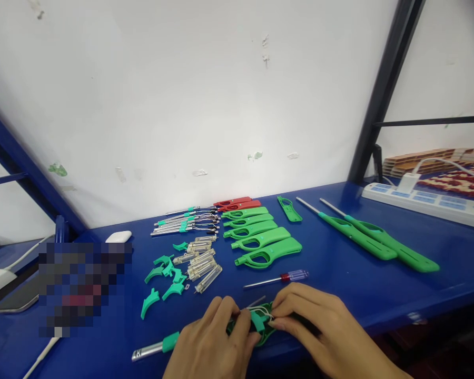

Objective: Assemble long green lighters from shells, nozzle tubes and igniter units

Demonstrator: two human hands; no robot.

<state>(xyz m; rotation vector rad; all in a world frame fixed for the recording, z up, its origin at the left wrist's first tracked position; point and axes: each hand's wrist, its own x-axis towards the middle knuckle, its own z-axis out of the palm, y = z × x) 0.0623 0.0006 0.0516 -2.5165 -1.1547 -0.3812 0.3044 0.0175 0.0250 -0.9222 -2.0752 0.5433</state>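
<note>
Near the table's front edge, my left hand [211,339] is closed around an open green lighter casing [265,337]. A teal trigger [257,320] shows between my hands. A metal tube [148,351] with a teal collar [170,341] sticks out left of my left hand. My right hand [319,323] pinches at the casing's right part, where thin white wires [260,309] loop; its fingertips hide part of the inside. Just beyond the hands lies a screwdriver [294,276] with a clear purple and red handle. Loose teal triggers [174,289] and clear fuel tanks [208,278] lie beyond my left hand.
Several green casings [270,251], two red casings [237,203] and wired metal tubes [171,228] lie toward the wall. One open half casing [290,210] lies apart. Two long green lighters [359,240] and a power strip [430,204] are right. A white case [119,237] sits left.
</note>
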